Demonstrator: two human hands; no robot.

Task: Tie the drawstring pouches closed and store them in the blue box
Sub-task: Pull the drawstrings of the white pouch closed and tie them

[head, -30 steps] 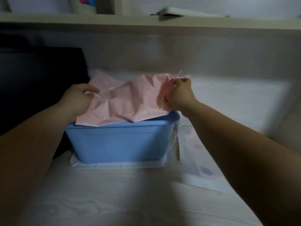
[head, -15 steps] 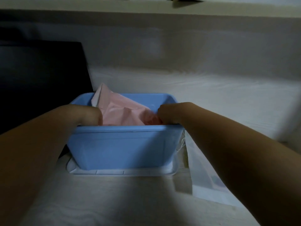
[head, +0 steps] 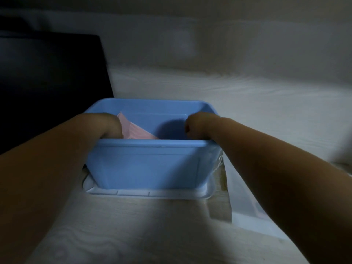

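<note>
The blue box [head: 148,164] stands in the middle, close in front of me. A pink drawstring pouch [head: 135,131] lies inside it, leaning toward the left wall; only its top shows above the front rim. My left hand [head: 106,126] reaches into the box at the left and is against the pouch, with its fingers hidden behind the front wall. My right hand [head: 198,126] is inside the box at the right with its fingers curled, apart from the pouch, and nothing shows in it.
The box sits on its white lid [head: 148,193] on a pale wooden surface. A flat whitish pouch [head: 242,212] with loose strings lies to the right of the box, partly under my right forearm. A large dark object [head: 47,82] fills the left side.
The pink pouch went from spread above the box down into it. Both hands dropped inside; the right hand has come away from the pouch toward the right wall.
</note>
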